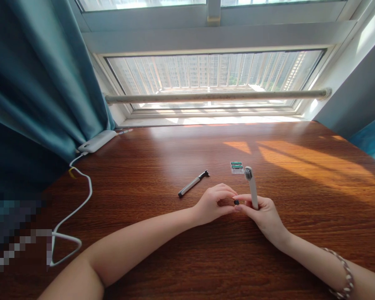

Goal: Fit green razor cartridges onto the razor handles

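My left hand and my right hand meet fingertip to fingertip over the table. Between their thumbs and forefingers is a small dark piece, too small to name. A white toothbrush stands nearly upright in my right hand, its grey bristle head at the top and its lower end hidden by the hand. Left of and beyond my left hand lies a razor handle, silver with black ends and no blade head on it. Just beyond my hands rests a clear case with green-edged razor blades.
The brown wooden table runs up to a window with a horizontal rail. At the left, a white power strip and its white cord lie beside a blue curtain. Sunlight crosses the table's right side.
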The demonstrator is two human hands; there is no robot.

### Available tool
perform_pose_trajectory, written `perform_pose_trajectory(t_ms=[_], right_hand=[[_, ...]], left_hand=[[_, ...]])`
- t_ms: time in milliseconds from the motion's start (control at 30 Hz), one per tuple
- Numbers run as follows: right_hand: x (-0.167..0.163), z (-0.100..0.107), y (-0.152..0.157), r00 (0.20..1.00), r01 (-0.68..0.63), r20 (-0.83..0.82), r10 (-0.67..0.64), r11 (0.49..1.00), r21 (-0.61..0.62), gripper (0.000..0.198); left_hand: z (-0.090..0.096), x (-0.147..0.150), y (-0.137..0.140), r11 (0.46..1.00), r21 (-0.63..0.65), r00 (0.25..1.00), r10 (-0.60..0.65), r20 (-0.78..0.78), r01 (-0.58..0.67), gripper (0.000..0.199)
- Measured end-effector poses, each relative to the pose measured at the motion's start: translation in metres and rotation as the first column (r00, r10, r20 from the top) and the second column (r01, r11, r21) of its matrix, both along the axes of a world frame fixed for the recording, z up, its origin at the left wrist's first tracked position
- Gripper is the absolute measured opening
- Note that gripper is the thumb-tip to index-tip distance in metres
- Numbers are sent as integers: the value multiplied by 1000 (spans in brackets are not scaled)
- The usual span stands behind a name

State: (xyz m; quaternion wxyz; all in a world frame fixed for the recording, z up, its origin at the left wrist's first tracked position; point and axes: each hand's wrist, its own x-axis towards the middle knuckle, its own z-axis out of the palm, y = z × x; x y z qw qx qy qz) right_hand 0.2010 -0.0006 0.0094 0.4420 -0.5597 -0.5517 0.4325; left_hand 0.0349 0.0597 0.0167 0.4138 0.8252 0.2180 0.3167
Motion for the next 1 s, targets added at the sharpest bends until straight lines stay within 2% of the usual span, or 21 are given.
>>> perform_pose_trajectory(t_ms=[300, 633, 800, 900, 1000], right_hand=[[0, 1, 0, 999, 17, 33, -18, 999, 29, 25], [2, -1, -2, 978, 5, 205, -31, 992, 123, 26], [9, 0, -2, 956, -16, 292, -44, 980, 200, 29], [27, 1, 1, 908, -77, 415, -61, 948, 308, 31], [48, -2, 9, 824, -232, 563, -66, 866, 442, 28]], left_hand=[[-3, 1, -2, 999, -6, 999, 34, -9, -34, 23], [-1, 2, -3, 993, 87, 995, 85, -49, -80, 26], [-3, 0, -2, 994, 68, 995, 91, -35, -89, 24], [-1, -8, 2, 980, 27, 980, 198, -15, -197, 24], [2, -18, 7, 952, -29, 953, 304, 4, -304, 24]])
